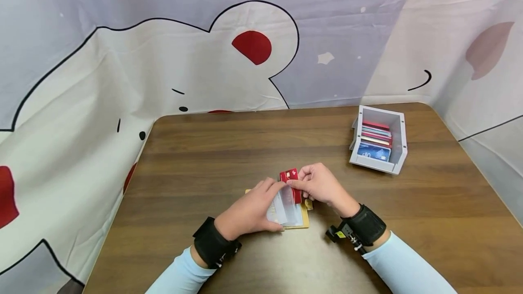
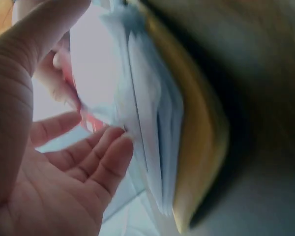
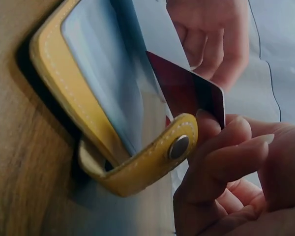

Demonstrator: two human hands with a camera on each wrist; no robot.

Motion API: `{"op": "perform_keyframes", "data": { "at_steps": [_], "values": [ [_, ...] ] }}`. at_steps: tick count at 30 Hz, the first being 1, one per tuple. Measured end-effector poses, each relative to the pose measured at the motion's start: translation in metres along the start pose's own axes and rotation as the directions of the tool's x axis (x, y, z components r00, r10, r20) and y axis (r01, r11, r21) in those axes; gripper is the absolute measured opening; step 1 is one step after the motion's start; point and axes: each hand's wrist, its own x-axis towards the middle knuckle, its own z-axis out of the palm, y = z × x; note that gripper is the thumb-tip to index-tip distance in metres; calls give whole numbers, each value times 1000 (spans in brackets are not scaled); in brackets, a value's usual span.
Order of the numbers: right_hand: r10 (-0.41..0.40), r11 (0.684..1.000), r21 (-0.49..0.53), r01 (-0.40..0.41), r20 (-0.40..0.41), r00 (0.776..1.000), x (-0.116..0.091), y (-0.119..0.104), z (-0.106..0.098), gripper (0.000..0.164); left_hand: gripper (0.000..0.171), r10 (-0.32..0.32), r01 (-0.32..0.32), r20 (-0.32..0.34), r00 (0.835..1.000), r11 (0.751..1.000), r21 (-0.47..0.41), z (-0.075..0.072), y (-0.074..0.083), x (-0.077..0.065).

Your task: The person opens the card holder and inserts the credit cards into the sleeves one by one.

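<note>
My right hand (image 1: 320, 184) pinches a red bank card (image 1: 289, 175) between thumb and fingers. The card stands at the clear sleeves (image 1: 288, 205) of a yellow card holder (image 1: 305, 221), its lower part overlapping a raised sleeve. My left hand (image 1: 255, 203) holds the card holder from the left, thumb by the near edge and fingers at the far side of the sleeves. In the right wrist view the card's dark stripe (image 3: 202, 93) shows, and the holder's yellow snap strap (image 3: 137, 169) sticks up beside my right fingers. The left wrist view shows the stacked sleeves (image 2: 157, 113) edge-on and blurred.
A grey box (image 1: 399, 149) with several upright cards (image 1: 375, 142) stands at the back right of the wooden table (image 1: 204, 149). A printed cloth (image 1: 135, 67) hangs behind the table and along its sides.
</note>
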Motion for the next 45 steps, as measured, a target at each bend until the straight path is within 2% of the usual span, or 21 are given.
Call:
{"op": "perform_keyframes", "data": {
  "at_steps": [4,11,21,24,28,31,35,40,45],
  "values": [
    [6,1000,14,-6,7,1000,-1,2,0,34,111,-32,32,-9,999,998,58,4,7,2],
    [29,1000,5,-29,34,999,-1,4,1,30,114,-150,148,0,989,977,152,7,15,3],
    [27,1000,7,-27,25,999,-3,12,-1,31,119,-152,154,-26,988,978,142,8,17,-2],
    [25,1000,-12,-24,8,1000,-4,17,-6,32,115,-175,179,-38,984,974,142,7,16,-8],
    [64,998,-14,-65,-14,998,-8,23,-14,31,108,-202,206,-42,978,965,160,4,13,-15],
    [101,995,2,-101,-21,995,-12,28,-19,31,104,-187,194,-52,981,965,176,3,11,-17],
    [107,994,22,-107,-10,994,-14,32,-20,31,102,-139,150,-80,987,975,161,6,13,-14],
    [100,994,39,-100,-9,995,-13,35,-18,30,102,-68,85,-99,993,980,180,13,16,-2],
    [88,995,45,-88,-7,996,-13,35,-17,30,106,-28,43,-87,996,982,182,16,22,12]
  ]
}}
